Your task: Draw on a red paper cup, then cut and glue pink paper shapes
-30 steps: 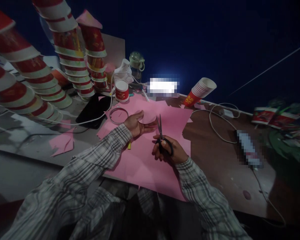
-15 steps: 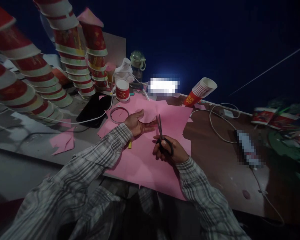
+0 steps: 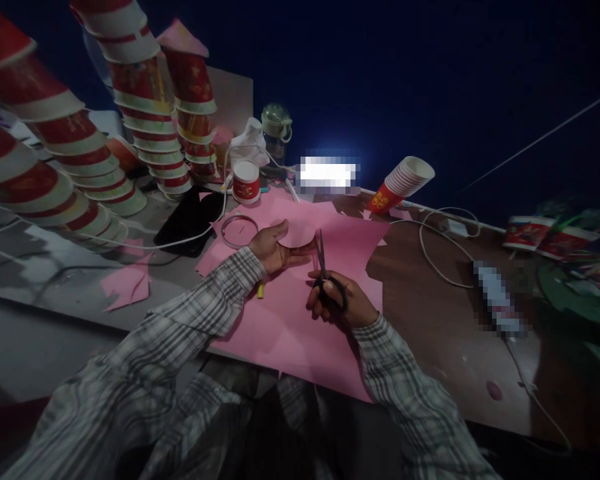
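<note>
My left hand pinches a rounded piece of pink paper just above a large pink sheet lying on the table. My right hand is closed through the black handles of a pair of scissors, whose blades point up at the edge of the held piece. A thin ring lies on the pink sheet just left of my left hand.
Tall stacks of red and white paper cups stand at the left and back left. A single cup, a dark phone, white cables, a tipped cup stack and pink scraps lie around.
The view shifts very slightly. My left hand turns the pink piece a little against the scissor blades; both hands stay in place.
</note>
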Demonstrator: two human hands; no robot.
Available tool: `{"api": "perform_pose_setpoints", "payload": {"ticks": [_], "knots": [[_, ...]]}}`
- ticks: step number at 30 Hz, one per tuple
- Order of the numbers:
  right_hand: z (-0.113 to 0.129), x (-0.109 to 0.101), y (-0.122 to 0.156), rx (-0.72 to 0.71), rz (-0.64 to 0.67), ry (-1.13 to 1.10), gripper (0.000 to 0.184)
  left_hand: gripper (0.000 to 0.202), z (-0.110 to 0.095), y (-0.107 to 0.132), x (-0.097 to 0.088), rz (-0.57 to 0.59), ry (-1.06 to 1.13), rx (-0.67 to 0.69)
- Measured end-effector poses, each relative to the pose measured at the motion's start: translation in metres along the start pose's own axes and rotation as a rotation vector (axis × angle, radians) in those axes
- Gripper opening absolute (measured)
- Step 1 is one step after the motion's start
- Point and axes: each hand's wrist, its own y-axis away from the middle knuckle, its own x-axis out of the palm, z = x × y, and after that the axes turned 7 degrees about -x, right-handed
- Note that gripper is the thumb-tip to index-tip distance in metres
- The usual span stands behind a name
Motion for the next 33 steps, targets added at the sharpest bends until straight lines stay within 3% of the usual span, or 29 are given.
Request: {"api": "perform_pose_setpoints", "payload": {"ticks": [13,19,26,33], "knots": [[0.005,0.004,-0.005,-0.039,-0.084,0.043,0.052,0.039,0.015,-0.001,0.010,-0.048,0.081,-0.033],[0.005,0.008,-0.007,-0.060,-0.133,0.076,0.051,0.042,0.017,-0.003,0.010,-0.005,0.107,-0.026],[0.013,0.009,-0.012,-0.083,-0.153,0.115,0.053,0.049,0.019,0.000,0.014,-0.060,0.003,-0.058],[0.008,0.010,-0.018,-0.107,-0.179,0.161,0.051,0.041,0.020,0.005,0.020,-0.072,0.006,0.000]]}}
